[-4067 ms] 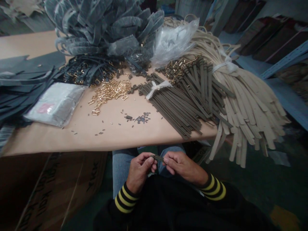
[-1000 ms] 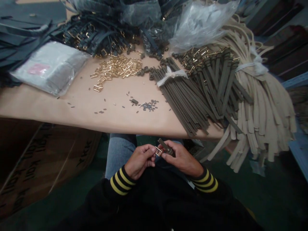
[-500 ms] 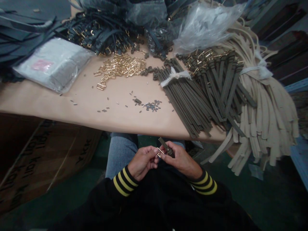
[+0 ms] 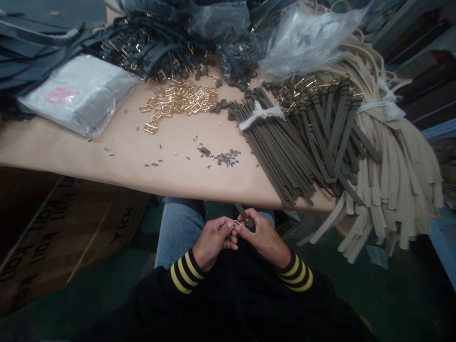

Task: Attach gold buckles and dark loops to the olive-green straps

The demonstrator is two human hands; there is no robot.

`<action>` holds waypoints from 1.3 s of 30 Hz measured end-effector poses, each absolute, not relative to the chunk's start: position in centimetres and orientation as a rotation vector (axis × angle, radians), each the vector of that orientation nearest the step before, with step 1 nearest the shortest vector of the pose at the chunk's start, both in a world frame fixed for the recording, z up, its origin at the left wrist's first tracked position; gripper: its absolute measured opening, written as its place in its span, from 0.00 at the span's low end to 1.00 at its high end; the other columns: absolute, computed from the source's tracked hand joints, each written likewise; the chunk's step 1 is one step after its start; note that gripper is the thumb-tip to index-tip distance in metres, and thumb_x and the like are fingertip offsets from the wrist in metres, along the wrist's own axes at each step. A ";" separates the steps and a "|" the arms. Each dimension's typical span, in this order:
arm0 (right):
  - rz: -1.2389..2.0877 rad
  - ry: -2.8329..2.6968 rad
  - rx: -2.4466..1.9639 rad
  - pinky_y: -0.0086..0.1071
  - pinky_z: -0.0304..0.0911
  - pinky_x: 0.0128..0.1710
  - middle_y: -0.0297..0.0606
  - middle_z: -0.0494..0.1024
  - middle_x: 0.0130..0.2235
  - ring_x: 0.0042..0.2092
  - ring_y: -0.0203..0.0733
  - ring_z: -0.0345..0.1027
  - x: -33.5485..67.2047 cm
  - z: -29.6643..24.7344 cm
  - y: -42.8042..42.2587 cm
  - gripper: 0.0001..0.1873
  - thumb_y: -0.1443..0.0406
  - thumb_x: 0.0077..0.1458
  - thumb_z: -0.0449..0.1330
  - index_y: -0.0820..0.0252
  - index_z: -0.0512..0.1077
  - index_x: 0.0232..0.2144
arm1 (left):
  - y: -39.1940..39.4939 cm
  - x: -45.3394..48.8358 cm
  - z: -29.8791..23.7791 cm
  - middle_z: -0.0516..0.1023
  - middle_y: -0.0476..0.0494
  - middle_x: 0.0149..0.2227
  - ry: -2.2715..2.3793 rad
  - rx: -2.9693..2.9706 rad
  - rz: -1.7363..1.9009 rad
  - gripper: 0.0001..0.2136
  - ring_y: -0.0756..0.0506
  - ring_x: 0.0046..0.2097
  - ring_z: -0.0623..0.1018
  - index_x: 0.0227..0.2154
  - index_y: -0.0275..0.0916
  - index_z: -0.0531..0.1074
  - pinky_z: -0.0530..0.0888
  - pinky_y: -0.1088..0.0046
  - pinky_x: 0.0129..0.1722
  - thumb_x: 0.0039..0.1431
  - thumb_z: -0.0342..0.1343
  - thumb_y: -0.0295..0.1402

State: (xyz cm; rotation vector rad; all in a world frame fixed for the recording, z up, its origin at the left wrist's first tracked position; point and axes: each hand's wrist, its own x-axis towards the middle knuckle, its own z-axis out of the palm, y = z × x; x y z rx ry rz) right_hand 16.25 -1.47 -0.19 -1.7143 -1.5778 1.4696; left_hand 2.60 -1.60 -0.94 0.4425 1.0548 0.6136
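My left hand (image 4: 213, 241) pinches a small gold metal buckle (image 4: 237, 223) between thumb and fingertips. My right hand (image 4: 261, 236) grips a short olive-brown strap (image 4: 245, 216) whose end sticks up past the fingers. The buckle sits right at the strap, and my fingers hide where the two meet. Both hands are close together above my lap, below the table's near edge. My black sleeves with yellow stripes show at both wrists.
The paper-covered table (image 4: 81, 161) holds loose gold buckles (image 4: 178, 97), small metal pieces (image 4: 224, 159), tied olive straps (image 4: 281, 152), beige straps (image 4: 395, 180), dark buckled straps (image 4: 149, 52) and a plastic packet (image 4: 78, 95). A cardboard box (image 4: 64, 228) stands below left.
The gold buckle, unseen in the oldest frame, now sits in my left hand. It has moved closer to the strap, and my hands have drawn closer together.
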 end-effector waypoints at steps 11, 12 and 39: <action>1.581 -1.525 -1.685 0.27 0.56 0.26 0.30 0.64 0.24 0.23 0.31 0.56 17.3 0.5 -1.9 0.10 0.62 0.57 0.39 0.61 0.57 0.33 | -0.9 1.9 -0.9 0.70 0.51 0.17 1.096 0.308 0.581 0.11 0.57 0.20 0.69 0.23 0.31 0.69 0.69 0.84 0.20 0.39 0.61 0.34; 1.607 -1.540 -1.670 0.27 0.55 0.25 0.30 0.63 0.23 0.22 0.31 0.56 17.5 0.4 -2.1 0.11 0.63 0.57 0.39 0.61 0.57 0.30 | -0.8 1.8 -0.9 0.70 0.51 0.17 1.103 0.297 0.579 0.11 0.57 0.20 0.69 0.23 0.30 0.69 0.70 0.84 0.21 0.40 0.61 0.34; 1.842 -1.459 -1.443 0.25 0.58 0.25 0.33 0.68 0.29 0.25 0.30 0.60 17.5 -0.2 -3.0 0.11 0.66 0.52 0.50 0.61 0.59 0.40 | -1.4 2.2 -1.3 0.70 0.50 0.15 0.983 0.249 0.396 0.07 0.56 0.17 0.70 0.21 0.31 0.66 0.70 0.85 0.17 0.42 0.58 0.29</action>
